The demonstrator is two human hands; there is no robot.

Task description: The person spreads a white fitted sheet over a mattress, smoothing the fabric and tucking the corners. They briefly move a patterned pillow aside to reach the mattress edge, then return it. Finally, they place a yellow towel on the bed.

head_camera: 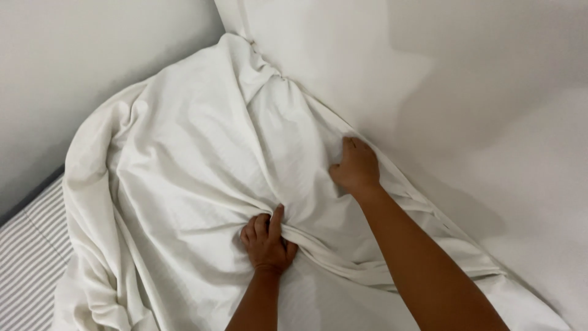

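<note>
Left hand [267, 242], lower centre of frame, is fisted tight on a gathered fold of the white sheet [184, 165]. Right hand [356, 167], just right of centre, lies on the same sheet, fingers curled into the cloth; can't tell if it's pinching or only pressing.

The sheet is bunched across the middle of the frame, its top corner drawn up to a point at upper centre.

My read: keep the fist anchored and smooth outward from it with the other palm, or the creases just migrate.

Underneath: bed with a striped mattress [27, 257] bare at lower left. Plain pale walls [73, 55] meet in a corner behind.
</note>
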